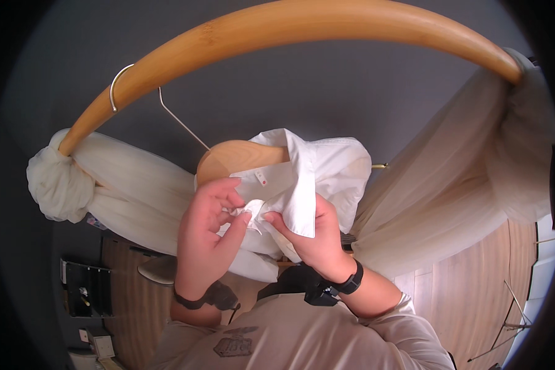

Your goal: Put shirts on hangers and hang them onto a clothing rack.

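- White shirt (346, 161) hangs on a wooden hanger (231, 159), straight ahead.
- Collar (304, 179) runs down to the nearer right hand (319, 245), grip clamped on it.
- Left hand (206, 237): grip seems pinched on cloth, partly hidden.

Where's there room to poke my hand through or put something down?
A hand could probably pass between the wooden bar and white shirt, before the dark wall. Bare floor shows between the right curtain and the thin metal stand. It's crowded at the white shirt, where the left hand and right hand both hold cloth.
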`<state>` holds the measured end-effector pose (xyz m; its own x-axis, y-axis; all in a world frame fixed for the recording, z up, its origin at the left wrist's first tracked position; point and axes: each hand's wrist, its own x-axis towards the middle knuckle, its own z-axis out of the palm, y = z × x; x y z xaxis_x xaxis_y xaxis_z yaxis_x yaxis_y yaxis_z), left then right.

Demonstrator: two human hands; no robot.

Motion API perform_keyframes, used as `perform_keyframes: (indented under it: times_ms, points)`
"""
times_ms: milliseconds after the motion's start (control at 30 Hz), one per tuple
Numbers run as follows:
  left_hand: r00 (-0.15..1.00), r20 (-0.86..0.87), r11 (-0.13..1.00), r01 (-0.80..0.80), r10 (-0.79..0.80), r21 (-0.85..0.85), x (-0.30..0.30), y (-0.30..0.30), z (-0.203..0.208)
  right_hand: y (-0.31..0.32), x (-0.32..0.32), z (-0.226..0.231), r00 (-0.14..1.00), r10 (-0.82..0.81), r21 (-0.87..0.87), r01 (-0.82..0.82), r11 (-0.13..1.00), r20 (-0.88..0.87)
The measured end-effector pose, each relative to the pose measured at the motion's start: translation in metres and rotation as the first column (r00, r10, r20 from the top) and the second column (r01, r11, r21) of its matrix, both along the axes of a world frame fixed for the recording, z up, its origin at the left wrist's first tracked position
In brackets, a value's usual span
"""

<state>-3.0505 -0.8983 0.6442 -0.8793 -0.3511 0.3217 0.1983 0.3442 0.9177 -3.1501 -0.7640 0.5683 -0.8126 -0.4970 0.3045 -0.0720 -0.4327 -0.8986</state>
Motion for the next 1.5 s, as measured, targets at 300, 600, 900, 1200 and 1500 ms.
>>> perform_keyframes:
  times_ms: [300, 600, 900, 1200, 1500]
  points:
    - [0.998, 0.036, 0.997, -0.049, 0.051, -0.056, 0.0, 0.008, 0.008, 0.004, 0.005, 0.004, 0.997, -0.05, 0.02, 0.049, 0.999, 0.061]
    - [0.997, 0.01, 0.981, -0.078, 0.081, -0.178, -0.007, 0.008, -0.004, 0.0, 0.003, -0.001, 0.993, -0.077, 0.007, 0.078, 0.997, -0.088]
    - [0.974, -0.121, 0.844, -0.226, 0.191, -0.487, -0.012, 0.016, -0.011, -0.003, 0.001, -0.005, 0.985, -0.09, 0.039, 0.097, 0.995, -0.144]
    - [0.978, -0.144, 0.891, -0.199, 0.153, -0.407, -0.012, 0.011, -0.02, 0.001, -0.007, 0.007, 0.996, 0.089, 0.037, -0.089, 0.995, 0.01]
    - [0.987, -0.139, 0.961, -0.11, 0.076, -0.253, -0.017, 0.013, -0.02, -0.001, 0.001, 0.002, 0.835, 0.303, -0.371, -0.13, 0.92, 0.459]
